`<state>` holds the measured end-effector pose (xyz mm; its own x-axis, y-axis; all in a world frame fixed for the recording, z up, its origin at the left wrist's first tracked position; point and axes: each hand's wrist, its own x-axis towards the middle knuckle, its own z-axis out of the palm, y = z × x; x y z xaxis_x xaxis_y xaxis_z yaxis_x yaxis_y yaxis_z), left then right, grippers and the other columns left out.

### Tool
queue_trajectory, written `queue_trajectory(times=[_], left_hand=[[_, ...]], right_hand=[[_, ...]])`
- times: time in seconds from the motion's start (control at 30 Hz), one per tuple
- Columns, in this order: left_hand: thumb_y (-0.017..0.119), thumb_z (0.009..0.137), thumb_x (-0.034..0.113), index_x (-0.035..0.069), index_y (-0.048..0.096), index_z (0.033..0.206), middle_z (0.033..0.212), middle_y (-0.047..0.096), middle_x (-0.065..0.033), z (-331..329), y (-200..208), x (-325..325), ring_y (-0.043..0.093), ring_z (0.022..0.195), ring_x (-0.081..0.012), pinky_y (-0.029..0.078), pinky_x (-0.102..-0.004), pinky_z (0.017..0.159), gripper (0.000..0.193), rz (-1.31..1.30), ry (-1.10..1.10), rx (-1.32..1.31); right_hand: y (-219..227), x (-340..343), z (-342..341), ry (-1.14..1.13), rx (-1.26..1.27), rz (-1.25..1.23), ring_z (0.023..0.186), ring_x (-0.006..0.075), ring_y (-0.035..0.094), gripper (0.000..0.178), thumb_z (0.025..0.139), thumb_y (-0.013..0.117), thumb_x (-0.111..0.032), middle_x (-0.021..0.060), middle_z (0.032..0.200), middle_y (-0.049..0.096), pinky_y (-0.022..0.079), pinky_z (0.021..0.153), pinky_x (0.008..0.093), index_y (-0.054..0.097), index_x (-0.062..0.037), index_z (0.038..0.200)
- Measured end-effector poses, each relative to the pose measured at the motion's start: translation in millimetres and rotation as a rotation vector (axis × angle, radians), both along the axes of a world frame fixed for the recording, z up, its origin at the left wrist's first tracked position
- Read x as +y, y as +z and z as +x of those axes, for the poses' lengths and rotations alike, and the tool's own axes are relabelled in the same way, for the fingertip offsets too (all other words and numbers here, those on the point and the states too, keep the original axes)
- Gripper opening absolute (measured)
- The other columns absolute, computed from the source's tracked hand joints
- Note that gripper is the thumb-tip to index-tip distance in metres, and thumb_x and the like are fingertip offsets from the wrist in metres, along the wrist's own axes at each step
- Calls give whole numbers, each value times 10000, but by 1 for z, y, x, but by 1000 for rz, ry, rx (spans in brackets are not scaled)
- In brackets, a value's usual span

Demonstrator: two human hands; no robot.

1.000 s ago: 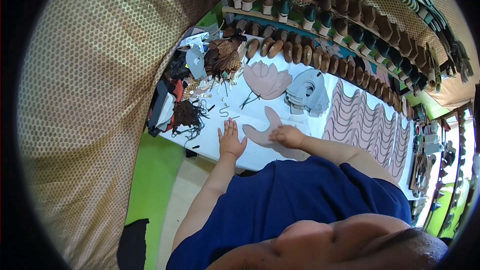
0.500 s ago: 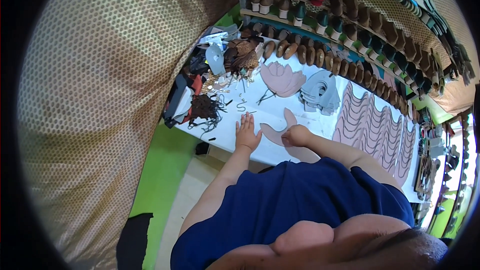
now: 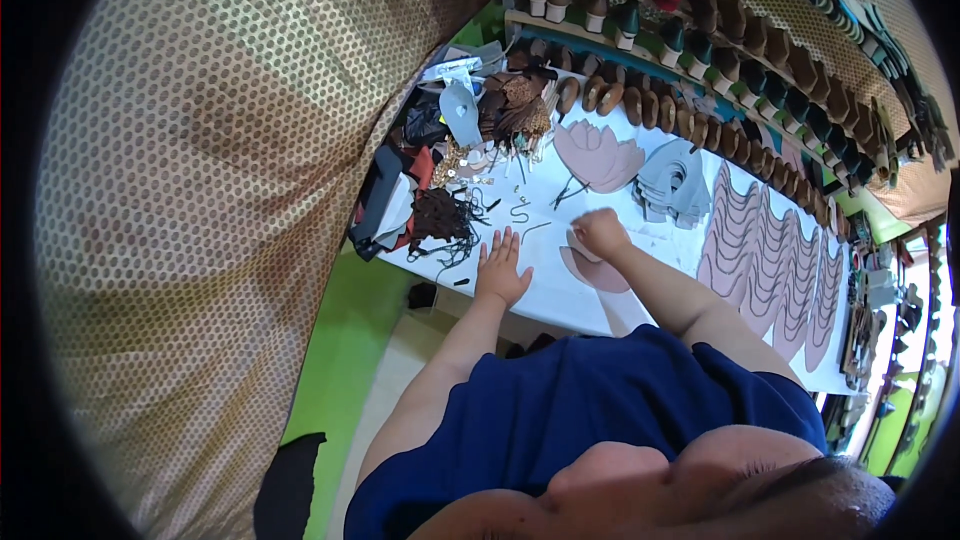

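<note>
My left hand (image 3: 503, 271) lies flat at the table's near edge, fingers spread and nothing held. To its right, my right hand (image 3: 602, 234) is closed, its fingers bent together over the far part of a curved pink shoe-upper piece (image 3: 596, 271). Whatever its fingertips may hold is hidden. A thin dark strip (image 3: 537, 228) lies on the white table (image 3: 560, 312) between my hands. Beyond my left hand is a short curled cord (image 3: 519, 211).
Brown scraps and cords (image 3: 440, 217) heap at the left. Farther back are fanned pink pieces (image 3: 600, 156) and a grey stack (image 3: 674, 183). Overlapping pink rows (image 3: 770, 258) cover the right side. Shoe racks (image 3: 650, 42) line the back; a patterned curtain (image 3: 210, 190) hangs left.
My right hand has moved away from me and slightly left across the curved pink piece, now covering its far tip. My left hand stays flat near the edge. The whole view has shifted a little.
</note>
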<state>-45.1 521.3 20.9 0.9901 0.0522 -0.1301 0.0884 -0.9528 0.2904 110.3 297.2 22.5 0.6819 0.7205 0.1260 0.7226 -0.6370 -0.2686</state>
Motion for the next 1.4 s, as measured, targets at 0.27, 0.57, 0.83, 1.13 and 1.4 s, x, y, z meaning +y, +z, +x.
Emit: queue_trajectory(times=[0.27, 0.57, 0.83, 1.13, 1.4], left_hand=[[553, 906, 417, 84, 238, 1561, 1641, 194, -126, 4, -6, 6, 156, 1519, -316, 122, -487, 1220, 800, -59, -22, -47], [553, 902, 417, 88, 259, 1556, 1633, 220, -128, 4, -8, 6, 161, 1518, -320, 116, -507, 1215, 789, -78, -30, -54], [541, 902, 434, 95, 215, 1570, 1637, 213, -116, 2, 0, 7, 155, 1522, -299, 84, -498, 1219, 817, -65, -22, 1], [539, 908, 433, 99, 205, 1573, 1642, 200, -110, 6, -1, 9, 134, 1527, -296, 71, -494, 1221, 816, -66, -27, 1], [552, 897, 415, 104, 210, 1573, 1640, 204, -119, 7, 0, 5, 144, 1522, -309, 78, -497, 1219, 820, -45, -26, 2]], right_hand=[[-19, 45, 43, -100, -269, -4, 1110, 187, 591, 98, 806, 652, -205, -40, 994, 692, 370, 1029, 496, 740, -212, 848], [57, 91, 55, -243, 119, 364, 839, 269, 666, 111, 758, 696, -178, 77, 807, 700, 486, 891, 442, 712, -91, 827], [80, 82, 48, -84, 101, 399, 705, 277, 669, 129, 736, 713, -162, 105, 814, 722, 541, 758, 366, 709, -73, 828], [10, 8, 28, -221, 95, -271, 971, 265, 637, 173, 821, 637, -278, 53, 852, 711, 366, 1028, 558, 772, -179, 866], [-2, 48, 37, -611, 239, -48, 974, 265, 629, 200, 747, 691, -368, 29, 886, 719, 416, 881, 471, 792, -204, 801]])
